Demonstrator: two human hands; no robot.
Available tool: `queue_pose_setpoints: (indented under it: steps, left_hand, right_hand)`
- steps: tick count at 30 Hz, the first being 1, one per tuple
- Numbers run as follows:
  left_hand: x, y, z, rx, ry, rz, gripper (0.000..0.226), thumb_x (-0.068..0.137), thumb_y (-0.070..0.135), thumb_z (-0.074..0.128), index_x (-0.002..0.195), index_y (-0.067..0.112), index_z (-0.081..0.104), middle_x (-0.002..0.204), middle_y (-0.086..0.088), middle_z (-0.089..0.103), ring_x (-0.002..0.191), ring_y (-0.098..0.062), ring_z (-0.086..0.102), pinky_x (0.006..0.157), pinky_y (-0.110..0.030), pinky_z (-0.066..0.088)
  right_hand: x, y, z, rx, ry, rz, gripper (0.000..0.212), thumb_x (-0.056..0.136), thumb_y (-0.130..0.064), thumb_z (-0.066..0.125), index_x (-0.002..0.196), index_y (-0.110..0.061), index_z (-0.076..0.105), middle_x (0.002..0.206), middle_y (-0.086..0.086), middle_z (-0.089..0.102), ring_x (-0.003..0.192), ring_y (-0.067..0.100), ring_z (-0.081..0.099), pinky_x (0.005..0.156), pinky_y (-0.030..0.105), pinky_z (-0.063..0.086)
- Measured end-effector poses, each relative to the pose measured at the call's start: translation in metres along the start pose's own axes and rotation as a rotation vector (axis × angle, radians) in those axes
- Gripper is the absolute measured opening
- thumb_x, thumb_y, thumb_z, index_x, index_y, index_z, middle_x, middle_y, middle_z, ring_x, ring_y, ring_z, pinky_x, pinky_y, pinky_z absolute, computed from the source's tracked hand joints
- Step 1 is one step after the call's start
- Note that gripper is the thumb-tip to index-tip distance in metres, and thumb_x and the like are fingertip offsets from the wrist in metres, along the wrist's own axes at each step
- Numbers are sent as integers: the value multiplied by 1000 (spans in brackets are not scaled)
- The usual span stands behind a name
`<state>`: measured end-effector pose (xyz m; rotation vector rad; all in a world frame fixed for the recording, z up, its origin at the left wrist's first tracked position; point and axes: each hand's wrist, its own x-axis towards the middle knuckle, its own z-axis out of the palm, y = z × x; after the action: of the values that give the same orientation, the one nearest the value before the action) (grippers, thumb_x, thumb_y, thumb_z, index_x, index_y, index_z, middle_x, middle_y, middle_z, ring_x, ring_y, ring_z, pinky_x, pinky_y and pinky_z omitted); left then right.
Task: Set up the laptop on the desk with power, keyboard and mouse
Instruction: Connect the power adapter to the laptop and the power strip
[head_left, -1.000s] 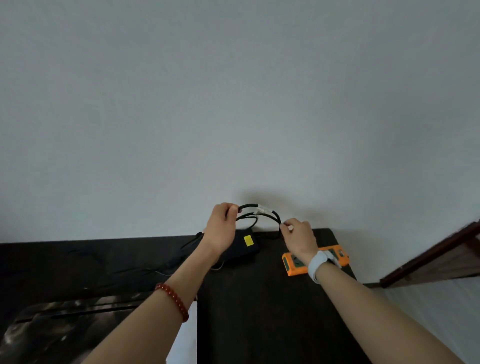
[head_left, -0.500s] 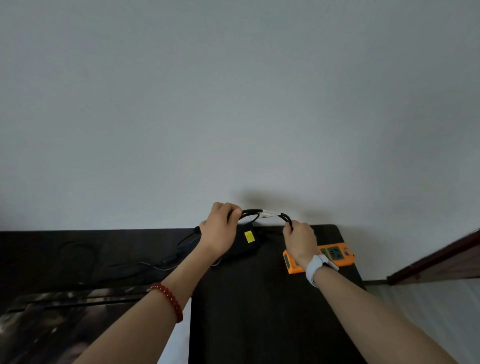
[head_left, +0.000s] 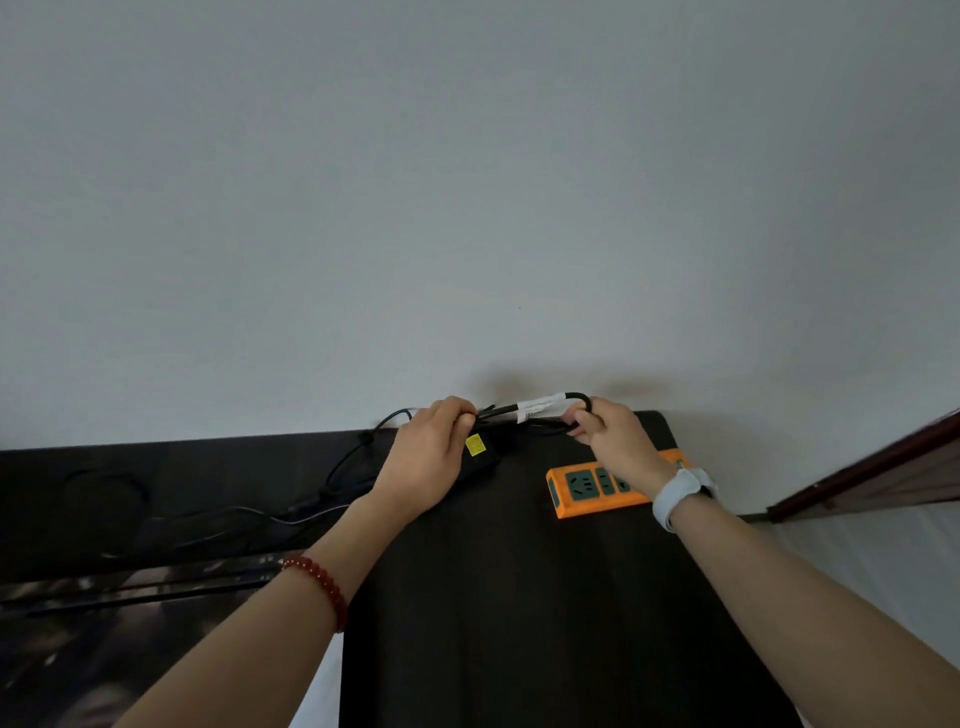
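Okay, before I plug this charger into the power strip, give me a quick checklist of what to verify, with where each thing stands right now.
1. Both hands on the cable: ok. The left hand and the right hand each grip the black power cable.
2. Cable uncoiled: not ok. It is looped between the hands, white tag showing.
3. Plug end located: cannot tell. No plug shows.
4. Free socket on the orange power strip: ok. The sockets in view are empty; its far end is hidden behind the right wrist.
5. Power adapter resting on the desk: cannot tell. The left hand covers most of it.
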<state>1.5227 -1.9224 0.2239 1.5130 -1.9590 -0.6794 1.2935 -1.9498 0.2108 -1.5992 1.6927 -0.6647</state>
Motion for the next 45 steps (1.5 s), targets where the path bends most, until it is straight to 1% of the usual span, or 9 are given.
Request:
queue_pose_setpoints:
  steps: [5, 13, 18, 21, 24, 32, 36, 41, 45]
  left_hand:
    - [-11, -5, 10, 79, -80, 93, 33, 91, 36, 50, 120, 20, 46, 111, -1, 54, 99, -20, 53, 85, -37, 44]
    - [-12, -22, 7, 27, -65, 64, 65, 84, 14, 61, 134, 39, 28, 125, 3, 36, 84, -23, 58, 80, -34, 48]
    - [-18, -32, 1, -143, -18, 7, 78, 79, 5, 66, 136, 39, 25, 128, 11, 31, 75, -6, 55, 75, -13, 47]
    - [-25, -41, -1, -155, -3, -74, 51, 80, 10, 70, 124, 24, 50, 110, 12, 52, 81, -5, 58, 78, -21, 50]
    - [-32, -43, -3, 12, -72, 118, 18, 81, 10, 68, 99, 11, 70, 88, 1, 66, 85, -17, 61, 79, -31, 51]
    - [-31, -41, 1, 362, -109, 304, 19, 82, 14, 69, 100, 9, 72, 94, -11, 67, 86, -29, 61, 66, -40, 55]
    - [-34, -38, 12, 541, -25, 420, 21, 78, 29, 72, 98, 21, 73, 106, -7, 67, 101, -30, 62, 84, -44, 48]
    - [-44, -25, 32, 537, -110, 516, 39, 94, 43, 38, 119, 25, 61, 126, -4, 59, 120, -22, 53, 104, -50, 35]
    - [-48, -4, 57, 518, -199, 696, 35, 93, 37, 46, 123, 25, 57, 124, -1, 61, 112, -19, 58, 93, -40, 48]
  right_hand:
    - [2, 4, -4, -19, -32, -10, 23, 96, -9, 38, 93, -5, 60, 97, 12, 63, 91, 25, 64, 92, 46, 50]
    - [6, 9, 1, -116, -47, 25, 24, 98, -18, 35, 97, -8, 57, 98, 6, 59, 99, 23, 60, 91, 43, 50]
    - [13, 23, -5, -104, 54, 142, 30, 98, -21, 33, 98, -5, 58, 87, 10, 59, 87, 29, 62, 85, 47, 52]
    - [17, 29, -9, 44, 81, 243, 25, 98, -18, 34, 97, -5, 56, 75, 13, 59, 69, 25, 60, 69, 41, 57]
    - [28, 23, -16, 268, 183, 326, 19, 95, -2, 34, 94, -6, 52, 79, 19, 58, 64, 25, 58, 58, 35, 56]
    - [25, -10, -56, 614, 134, 271, 21, 99, -12, 32, 90, -8, 51, 85, 19, 61, 63, 30, 66, 52, 29, 58]
    - [15, -30, -62, 1033, 72, 364, 21, 98, -7, 33, 89, -6, 52, 70, 17, 69, 58, 26, 69, 50, 25, 55]
    - [10, -32, -74, 1276, 127, 403, 14, 92, -8, 37, 81, -9, 46, 61, 9, 57, 29, 8, 34, 28, 15, 23]
    - [7, -24, -76, 1081, 148, 312, 7, 91, -11, 41, 89, -11, 48, 55, 4, 53, 27, 7, 26, 29, 16, 17]
